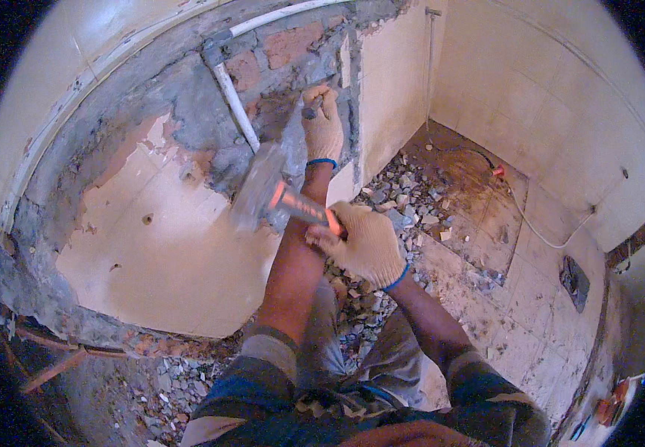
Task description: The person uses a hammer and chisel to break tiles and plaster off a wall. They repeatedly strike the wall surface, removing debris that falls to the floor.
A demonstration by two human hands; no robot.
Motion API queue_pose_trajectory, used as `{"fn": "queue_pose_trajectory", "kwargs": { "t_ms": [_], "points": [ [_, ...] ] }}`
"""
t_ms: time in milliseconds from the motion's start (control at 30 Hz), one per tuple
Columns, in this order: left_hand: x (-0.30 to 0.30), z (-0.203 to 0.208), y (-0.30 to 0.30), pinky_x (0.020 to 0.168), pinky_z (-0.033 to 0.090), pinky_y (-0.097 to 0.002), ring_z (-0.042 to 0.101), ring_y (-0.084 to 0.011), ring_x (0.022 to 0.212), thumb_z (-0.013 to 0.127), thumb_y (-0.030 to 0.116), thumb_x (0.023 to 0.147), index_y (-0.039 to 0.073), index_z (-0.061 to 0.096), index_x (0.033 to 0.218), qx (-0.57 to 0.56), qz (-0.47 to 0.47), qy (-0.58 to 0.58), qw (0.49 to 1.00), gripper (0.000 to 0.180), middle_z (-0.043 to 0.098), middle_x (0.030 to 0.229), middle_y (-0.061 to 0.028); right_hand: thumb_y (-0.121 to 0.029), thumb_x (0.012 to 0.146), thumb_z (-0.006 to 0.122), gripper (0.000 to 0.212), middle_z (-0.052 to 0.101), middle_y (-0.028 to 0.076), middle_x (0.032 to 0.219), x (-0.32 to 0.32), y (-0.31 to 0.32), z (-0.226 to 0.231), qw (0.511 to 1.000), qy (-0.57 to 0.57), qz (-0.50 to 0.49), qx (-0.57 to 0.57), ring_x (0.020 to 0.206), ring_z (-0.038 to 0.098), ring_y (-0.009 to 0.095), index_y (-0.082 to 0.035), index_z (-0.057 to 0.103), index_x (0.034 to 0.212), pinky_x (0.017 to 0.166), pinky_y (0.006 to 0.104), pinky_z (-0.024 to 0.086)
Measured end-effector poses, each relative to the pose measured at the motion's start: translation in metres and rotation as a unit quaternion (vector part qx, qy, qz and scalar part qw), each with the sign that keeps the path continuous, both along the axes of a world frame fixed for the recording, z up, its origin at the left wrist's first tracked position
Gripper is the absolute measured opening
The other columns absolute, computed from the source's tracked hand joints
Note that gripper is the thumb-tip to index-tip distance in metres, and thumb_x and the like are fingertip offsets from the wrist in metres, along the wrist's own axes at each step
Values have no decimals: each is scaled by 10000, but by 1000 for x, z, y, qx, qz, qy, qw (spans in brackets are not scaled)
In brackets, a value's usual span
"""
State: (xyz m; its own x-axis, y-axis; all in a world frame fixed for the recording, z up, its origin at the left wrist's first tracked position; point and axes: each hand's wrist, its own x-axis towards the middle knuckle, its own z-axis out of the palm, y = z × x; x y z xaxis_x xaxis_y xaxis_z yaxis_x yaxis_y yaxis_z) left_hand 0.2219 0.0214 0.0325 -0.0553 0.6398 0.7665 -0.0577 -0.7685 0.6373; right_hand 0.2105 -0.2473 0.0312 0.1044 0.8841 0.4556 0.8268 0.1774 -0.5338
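Note:
My left hand [324,132], in a cream knitted glove with a blue cuff, is closed around a chisel [309,113]. Only its dark round end shows; the rest is hidden by my fingers and the wall. It is held against the stripped brick and mortar of the wall [293,52]. My right hand [371,244], gloved alike, grips the orange and grey handle of a hammer [258,186]. The hammer's big grey head is smeared by motion. It hangs left of my left forearm, in front of the remaining cream tiles [181,253].
A white pipe [234,104] runs bent along the bared wall. Broken rubble [404,201] covers the floor by the wall and around my legs. A pale cable [535,231] with a red end lies on the dirty floor tiles at right, near a dark flat scrap [574,283].

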Motion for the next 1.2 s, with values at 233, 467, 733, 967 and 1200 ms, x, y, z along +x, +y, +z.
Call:
{"fn": "queue_pose_trajectory", "kwargs": {
  "t_ms": [233, 467, 733, 967, 1200],
  "points": [
    [-7, -1, -2, 947, 551, -403, 692, -267, 1062, 582, 159, 1097, 21, 607, 1147, -15, -25, -48, 998, 149, 679, 1115, -153, -577, 854, 817, 498, 651, 129, 699, 15, 11, 13, 991, 4, 60, 117, 663, 687, 361, -99, 682, 899, 613, 468, 541],
    [-16, 2, -5, 919, 563, -391, 727, -255, 1001, 551, 180, 1119, 32, 585, 1158, 1, -20, -32, 999, 157, 665, 1106, -146, -619, 885, 778, 543, 664, 150, 682, 12, 17, 19, 999, -4, -32, 10, 656, 705, 382, -83, 701, 931, 587, 467, 540],
    [-14, 0, 2, 910, 580, -388, 739, -263, 995, 541, 188, 1129, 26, 558, 1221, -11, -42, -41, 998, 188, 664, 1129, -163, -541, 876, 800, 441, 695, 142, 754, 19, 14, 29, 995, -66, 60, 42, 704, 720, 371, -115, 717, 955, 617, 481, 548],
    [-19, 0, 2, 953, 573, -383, 743, -279, 1074, 532, 196, 1133, 0, 556, 1237, -37, -75, -81, 993, 223, 666, 1177, -172, -557, 918, 761, 480, 654, 192, 666, 6, 14, 29, 997, 34, -5, 68, 640, 692, 414, -80, 711, 918, 581, 491, 529],
    [-21, 2, 0, 973, 574, -400, 741, -305, 1122, 481, 238, 1149, -25, 557, 1257, -42, -62, -20, 997, 294, 669, 1208, -187, -589, 830, 830, 510, 705, 126, 800, 6, -5, 34, 976, -58, 140, 156, 713, 710, 385, -114, 721, 983, 637, 478, 559]
  ]
}}
